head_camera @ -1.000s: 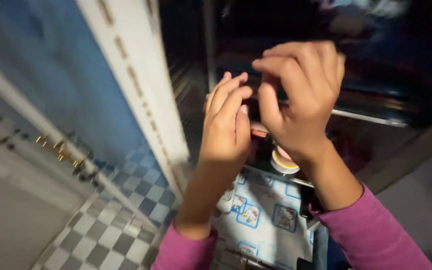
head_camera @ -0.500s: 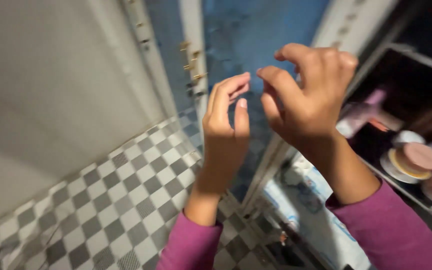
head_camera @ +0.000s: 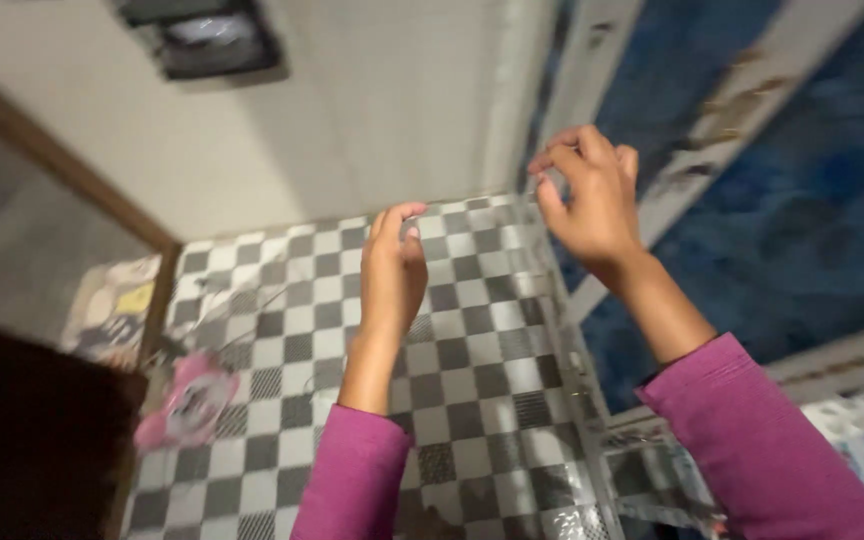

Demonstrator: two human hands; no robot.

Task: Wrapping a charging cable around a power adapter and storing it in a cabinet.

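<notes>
Small pale thing [head_camera: 549,182] sits at your right fingertips, up at chest height in front of you. It's too blurred to tell what it is.

- Right hand [head_camera: 592,195]: fingers curled in, thumb and forefinger closed together in a pinch, apparently on the small pale thing. The pinch points left, toward your other hand.
- Left hand [head_camera: 392,268]: fingers together and upright, thumb against forefinger at the top. There's a faint glint at the tips. I can't tell whether it grips anything or just meets its own thumb.
- Key relation: the thing lies up and to the right of the left hand, and the right hand is the one on it. The two pinches are near each other but apart, with the right one higher. If something thin spans the gap, it doesn't resolve. No long axis is readable.
- Both forearms rise from magenta sleeves [head_camera: 352,480] at the bottom edge.

Further out:
- Checkered floor [head_camera: 282,330] lies well below both hands. A pink object [head_camera: 187,400] lies on it down to the left, well apart from the hands.
- Blue panel [head_camera: 812,210] with a white frame [head_camera: 692,170] stands behind the right hand.
- Pale wall [head_camera: 352,110] is at top, with a dark fixture [head_camera: 202,40] set in it.
- Patterned sheet [head_camera: 652,470] shows at lower right.
</notes>
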